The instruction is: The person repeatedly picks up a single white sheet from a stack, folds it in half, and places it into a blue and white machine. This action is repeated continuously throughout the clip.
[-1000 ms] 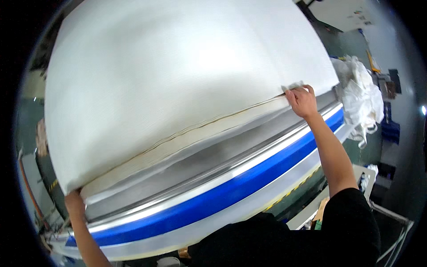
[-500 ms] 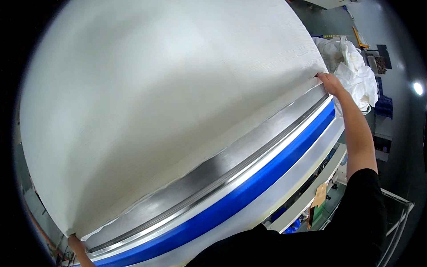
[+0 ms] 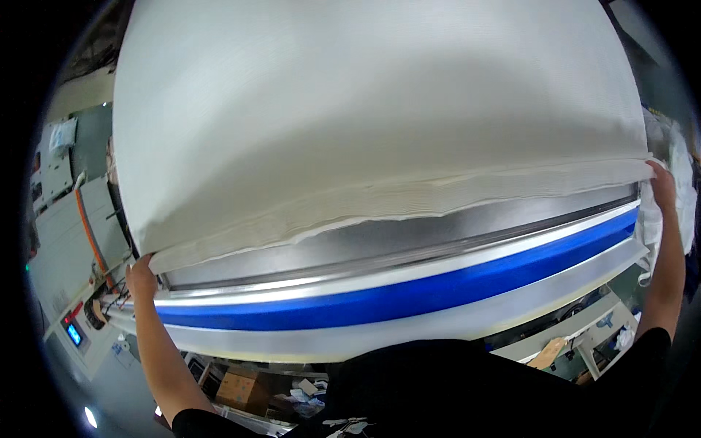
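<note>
A broad sheet of thick white cloth (image 3: 380, 95) lies over the machine bed in front of me. Its near edge is turned up into a long, slightly wavy fold that runs from one hand to the other. At the near left corner my left hand (image 3: 142, 279) is closed round the cloth edge. The near right corner is gripped by my right hand (image 3: 661, 186), its fingers curled partly out of sight behind the cloth. Between the fold and me, a bare strip of shiny metal plate (image 3: 438, 228) shows, bordered by a metal rail.
A blue band (image 3: 394, 308) and a pale front strip (image 3: 350, 342) run along the machine's near side. Crumpled white cloth (image 3: 683, 182) lies beyond the right end. To the left are a control panel (image 3: 74, 333) and an orange hose (image 3: 91, 233). Below sits a cardboard box (image 3: 244, 390).
The view has swung left and levelled out. The cloth's near edge now appears folded up with a thicker band showing. Both hands still grip the corners.
</note>
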Demonstrator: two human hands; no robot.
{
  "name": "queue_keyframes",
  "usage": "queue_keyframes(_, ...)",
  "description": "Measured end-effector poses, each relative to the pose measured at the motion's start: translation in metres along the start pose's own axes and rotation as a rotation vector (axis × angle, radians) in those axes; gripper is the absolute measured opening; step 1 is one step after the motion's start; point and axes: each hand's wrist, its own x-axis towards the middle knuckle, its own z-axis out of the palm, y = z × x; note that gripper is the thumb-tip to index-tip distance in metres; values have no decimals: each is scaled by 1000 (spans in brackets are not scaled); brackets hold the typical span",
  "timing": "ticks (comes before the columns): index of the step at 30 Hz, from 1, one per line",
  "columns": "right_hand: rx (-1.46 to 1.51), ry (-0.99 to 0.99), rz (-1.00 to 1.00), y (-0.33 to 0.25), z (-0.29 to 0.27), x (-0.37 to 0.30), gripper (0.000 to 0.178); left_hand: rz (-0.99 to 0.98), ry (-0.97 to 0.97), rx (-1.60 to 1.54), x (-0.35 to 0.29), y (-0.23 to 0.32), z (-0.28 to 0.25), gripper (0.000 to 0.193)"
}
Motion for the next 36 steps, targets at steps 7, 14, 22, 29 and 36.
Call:
queue_keyframes(7,-18,-31,87,80,-32,-46,42,102,-62,-10,-59,-26,-38,36)
queue_keyframes(14,-65,-268,-107,62,8,-108,46,265,-463,193,-117,-26,47,42)
queue_keyframes(22,-252,-501,-303,23,61,-152,29,328,-851,362,-114,46,69,32)
queue_keyframes(29,-253,-639,-80,56,129,-167,24,317,-912,382,-97,75,55,23)
queue_keyframes(36,-395,-638,-249,70,154,-169,30,-261,-590,236,-96,6,63,27)
